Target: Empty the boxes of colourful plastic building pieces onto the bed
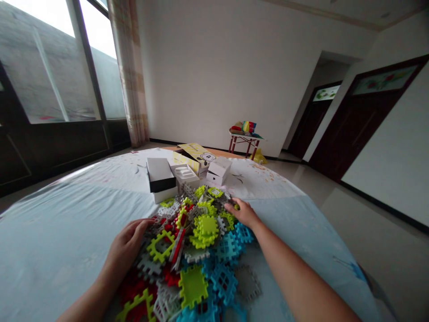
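Observation:
A heap of interlocking plastic building panels lies in front of me, with lime green panels (205, 228), blue panels (224, 281), grey panels (149, 264) and red pieces (172, 275) mixed together. My left hand (129, 239) rests along the heap's left side, fingers stretched out and their tips against red and grey pieces. On the far right side, my right hand (245, 213) touches the heap near grey and lime green panels, its thumb and fingers apart. Neither hand visibly holds a panel, though the fingertips are partly lost among the pieces.
Behind the heap stand a white-and-black box (161, 172), a white tray (186, 174), a small white box (219, 170) and a yellow cartoon-printed carton (197, 156). A pale blue and white cloth (83, 214) covers the table. Farther off is a small side table (246, 136) with colourful items.

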Tool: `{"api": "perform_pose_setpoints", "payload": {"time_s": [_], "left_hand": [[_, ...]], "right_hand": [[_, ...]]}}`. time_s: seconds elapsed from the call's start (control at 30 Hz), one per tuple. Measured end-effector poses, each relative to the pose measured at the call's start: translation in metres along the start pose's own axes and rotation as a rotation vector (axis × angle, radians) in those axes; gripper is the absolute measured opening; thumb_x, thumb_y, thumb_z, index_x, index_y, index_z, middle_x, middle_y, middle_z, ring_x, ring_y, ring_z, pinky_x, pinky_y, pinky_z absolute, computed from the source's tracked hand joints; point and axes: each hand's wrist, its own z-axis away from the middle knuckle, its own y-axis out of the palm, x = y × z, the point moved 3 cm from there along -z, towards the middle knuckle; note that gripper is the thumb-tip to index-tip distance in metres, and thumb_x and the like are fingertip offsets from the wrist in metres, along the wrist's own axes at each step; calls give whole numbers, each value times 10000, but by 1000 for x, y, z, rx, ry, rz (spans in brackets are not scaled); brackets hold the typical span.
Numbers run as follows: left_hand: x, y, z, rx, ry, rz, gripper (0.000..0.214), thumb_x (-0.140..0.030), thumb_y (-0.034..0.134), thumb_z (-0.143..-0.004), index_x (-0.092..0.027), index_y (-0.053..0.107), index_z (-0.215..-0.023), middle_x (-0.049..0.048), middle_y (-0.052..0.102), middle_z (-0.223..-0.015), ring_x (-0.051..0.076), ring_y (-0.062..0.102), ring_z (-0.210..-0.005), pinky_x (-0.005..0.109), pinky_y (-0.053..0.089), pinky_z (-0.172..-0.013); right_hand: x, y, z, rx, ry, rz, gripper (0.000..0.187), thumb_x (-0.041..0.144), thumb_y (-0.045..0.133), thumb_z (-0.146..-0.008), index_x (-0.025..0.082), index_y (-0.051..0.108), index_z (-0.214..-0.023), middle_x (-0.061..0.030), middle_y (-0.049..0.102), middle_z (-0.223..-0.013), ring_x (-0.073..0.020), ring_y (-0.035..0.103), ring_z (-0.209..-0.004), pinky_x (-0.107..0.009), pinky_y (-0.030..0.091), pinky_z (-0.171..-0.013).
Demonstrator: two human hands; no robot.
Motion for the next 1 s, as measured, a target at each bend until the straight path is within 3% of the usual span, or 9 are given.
{"api": "perform_pose_setpoints", "payload": {"time_s": [0.2, 0.4, 0.5, 0.63, 0.73, 0.83, 0.9, 1.0], "left_hand": [[-2, -1, 0, -11, -14, -4, 402, -530, 439, -721, -222, 687, -795, 27, 708, -898, 239, 631, -873, 314, 459, -840], [-3, -1, 1, 6, -55, 4, 397, -513, 433, -725, -219, 685, -813, 30, 706, -911, 241, 631, -874, 311, 472, -807], [-2, -2, 1, -17, -56, 20, 396, -520, 443, -714, -219, 688, -787, 16, 712, -864, 233, 636, -843, 292, 484, -769], [-5, -3, 2, -31, -54, 53, 399, -530, 448, -702, -218, 688, -766, 5, 716, -839, 226, 639, -808, 276, 495, -722], [-6, -3, 2, -40, -51, 49, 385, -520, 455, -697, -219, 690, -749, -1, 717, -827, 222, 640, -802, 275, 489, -744], [-6, -3, 2, -33, -56, 44, 386, -513, 453, -698, -216, 691, -764, 3, 715, -832, 220, 641, -812, 274, 486, -755], [-5, -3, 2, -34, -55, 36, 383, -511, 454, -697, -218, 691, -765, 2, 715, -829, 218, 643, -809, 270, 491, -739], [-5, -3, 2, -37, -45, 34, 379, -513, 457, -697, -220, 691, -756, -2, 716, -808, 213, 645, -784, 261, 499, -697]], "right_hand": [[44, 8, 10, 142, -99, -348, 687, 606, 530, -718, 98, 507, -1179, -140, 583, -1135, -242, 534, -1073, -353, 389, -929], [104, -2, 40, 324, -315, -524, 618, 548, 500, -782, 185, 423, -1277, -92, 469, -1306, -217, 424, -1207, -349, 337, -999], [118, -14, 51, 374, -365, -591, 607, 526, 483, -805, 210, 368, -1311, -89, 415, -1350, -216, 381, -1242, -345, 383, -959], [101, -34, 57, 227, -291, -380, 627, 538, 542, -752, 182, 436, -1257, -122, 508, -1241, -242, 503, -1111, -358, 455, -848], [76, -42, 71, 340, -268, -118, 744, 570, 635, -638, 200, 454, -1257, -112, 516, -1222, -258, 516, -1076, -393, 422, -887], [53, -42, 89, 483, -298, 119, 921, 572, 727, -482, 232, 433, -1286, -100, 421, -1322, -307, 378, -1209, -432, 303, -1002], [44, -37, 97, 503, -304, 209, 1008, 545, 759, -418, 234, 403, -1308, -99, 379, -1350, -330, 318, -1241, -446, 269, -1021], [39, -27, 100, 467, -333, 232, 983, 472, 778, -408, 226, 424, -1291, -96, 440, -1272, -322, 366, -1187, -426, 321, -982]]}}
